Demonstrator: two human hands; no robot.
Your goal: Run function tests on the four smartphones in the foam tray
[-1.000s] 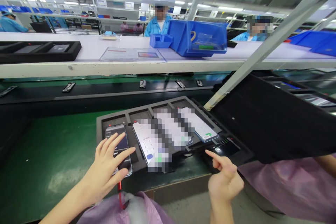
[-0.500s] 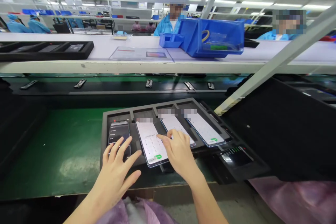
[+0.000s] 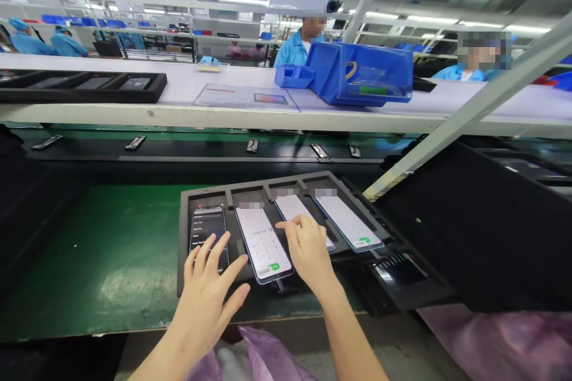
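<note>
A black foam tray (image 3: 263,186) lies on the green bench with several smartphones in its compartments. My left hand (image 3: 206,286), fingers spread, hovers over the lower part of a phone with a dark menu screen (image 3: 208,223). Beside it, a phone showing a white dial pad (image 3: 263,244) has a cable plug at its lower end. My right hand (image 3: 308,250) holds nothing; its index finger points out at the upper right edge of that dial pad, the other fingers bent. It partly hides a second white-screen phone (image 3: 290,205). Farther right lies another white-screen phone (image 3: 346,220).
A dark-screen phone (image 3: 401,268) sits in a black holder at right, by a black panel (image 3: 482,238). A slanted post (image 3: 447,131) rises behind. Phone parts (image 3: 252,145) lie on the dark strip; blue bins (image 3: 366,71) stand on the shelf. Co-workers are beyond.
My right index finger has drawn slightly right, from over the dial pad to its edge. The left hand stays spread over the dark-screen phone. The whole view has shifted a little.
</note>
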